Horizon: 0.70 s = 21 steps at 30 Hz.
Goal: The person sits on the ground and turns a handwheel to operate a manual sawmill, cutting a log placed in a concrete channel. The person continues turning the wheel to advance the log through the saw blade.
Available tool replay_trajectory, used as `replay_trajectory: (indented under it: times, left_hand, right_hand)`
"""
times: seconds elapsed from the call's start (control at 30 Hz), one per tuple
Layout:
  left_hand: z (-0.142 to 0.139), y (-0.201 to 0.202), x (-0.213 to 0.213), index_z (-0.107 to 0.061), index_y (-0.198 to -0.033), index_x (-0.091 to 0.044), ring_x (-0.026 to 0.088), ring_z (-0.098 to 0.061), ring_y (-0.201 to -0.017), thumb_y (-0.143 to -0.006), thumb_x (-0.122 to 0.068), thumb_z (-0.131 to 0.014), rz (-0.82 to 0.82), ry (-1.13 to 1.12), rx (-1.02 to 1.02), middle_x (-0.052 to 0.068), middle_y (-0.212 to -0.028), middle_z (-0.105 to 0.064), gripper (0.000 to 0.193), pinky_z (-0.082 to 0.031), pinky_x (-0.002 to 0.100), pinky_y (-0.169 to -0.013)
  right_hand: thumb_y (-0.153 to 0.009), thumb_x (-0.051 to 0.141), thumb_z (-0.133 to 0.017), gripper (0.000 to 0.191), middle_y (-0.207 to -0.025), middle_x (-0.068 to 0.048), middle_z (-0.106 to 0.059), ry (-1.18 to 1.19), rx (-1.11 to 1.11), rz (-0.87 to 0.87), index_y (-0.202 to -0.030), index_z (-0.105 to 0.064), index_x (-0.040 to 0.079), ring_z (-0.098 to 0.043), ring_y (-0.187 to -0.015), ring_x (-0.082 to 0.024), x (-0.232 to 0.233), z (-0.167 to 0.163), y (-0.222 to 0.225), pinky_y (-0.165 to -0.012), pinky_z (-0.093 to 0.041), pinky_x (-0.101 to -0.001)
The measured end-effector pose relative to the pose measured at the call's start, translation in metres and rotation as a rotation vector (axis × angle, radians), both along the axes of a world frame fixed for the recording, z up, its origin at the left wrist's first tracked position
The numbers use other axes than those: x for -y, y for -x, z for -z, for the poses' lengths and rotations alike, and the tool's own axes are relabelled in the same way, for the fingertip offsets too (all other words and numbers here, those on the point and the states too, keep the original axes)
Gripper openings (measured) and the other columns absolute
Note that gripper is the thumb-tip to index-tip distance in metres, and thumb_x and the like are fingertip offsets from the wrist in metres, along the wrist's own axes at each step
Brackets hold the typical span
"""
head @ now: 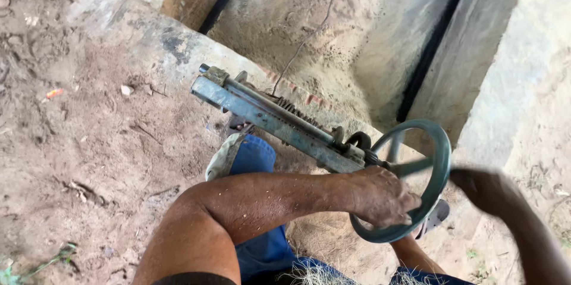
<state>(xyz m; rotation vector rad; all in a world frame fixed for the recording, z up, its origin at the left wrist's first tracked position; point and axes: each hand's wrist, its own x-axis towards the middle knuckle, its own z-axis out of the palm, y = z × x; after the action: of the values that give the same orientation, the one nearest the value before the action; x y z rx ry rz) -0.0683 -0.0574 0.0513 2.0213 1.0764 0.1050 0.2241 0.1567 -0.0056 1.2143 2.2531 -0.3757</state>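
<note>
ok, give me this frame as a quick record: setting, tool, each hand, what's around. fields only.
setting: outdoors, sandy ground beside a concrete channel
tool: blue-grey metal frame with a spring and a round handwheel, lying across the concrete edge
left hand: gripping the lower rim of the handwheel
right hand: blurred, just right of the handwheel rim; contact cannot be told
legs: blue trousers under the frame
in channel: sand, a thin wire, two black strips along the walls
</note>
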Motion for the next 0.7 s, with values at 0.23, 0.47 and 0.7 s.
replay_trajectory:
  times: [0.23, 0.47, 0.7]
  left_hand:
    - [0.003, -0.002, 0.016, -0.062, -0.129, -0.010, 0.019, -0.074, -0.078, -0.102, -0.041, -0.047, 0.023, -0.017, 0.102, 0.011, -0.096, -0.074, 0.044, -0.066, 0.037, -0.073]
    - [0.004, 0.003, 0.001, -0.061, -0.129, -0.010, 0.020, -0.073, -0.074, -0.103, -0.042, -0.046, 0.055, 0.018, -0.019, 0.011, -0.093, -0.072, 0.044, -0.065, 0.038, -0.068]
    - [0.012, -0.014, -0.001, -0.061, -0.127, -0.012, 0.014, -0.072, -0.065, -0.104, -0.043, -0.045, 0.045, -0.033, 0.077, 0.006, -0.090, -0.074, 0.042, -0.066, 0.031, -0.059]
  right_hand:
    - [-0.096, 0.035, -0.063, 0.041, -0.128, -0.002, -0.074, 0.619, -0.107, 0.111, -0.135, -0.071, 0.025, -0.073, -0.112, -0.022, 0.131, 0.102, 0.039, -0.103, -0.055, -0.0413]
    - [-0.096, 0.038, -0.066, 0.035, -0.122, -0.003, -0.079, -0.015, -0.219, -0.010, -0.127, -0.076, 0.025, -0.077, -0.106, -0.024, 0.013, 0.122, 0.105, -0.099, -0.060, -0.0415]
    - [-0.098, 0.036, -0.066, 0.027, -0.122, 0.005, -0.080, 0.209, 0.007, 0.013, -0.121, -0.077, 0.031, -0.078, -0.109, -0.017, 0.007, 0.018, -0.026, -0.101, -0.062, -0.0380]
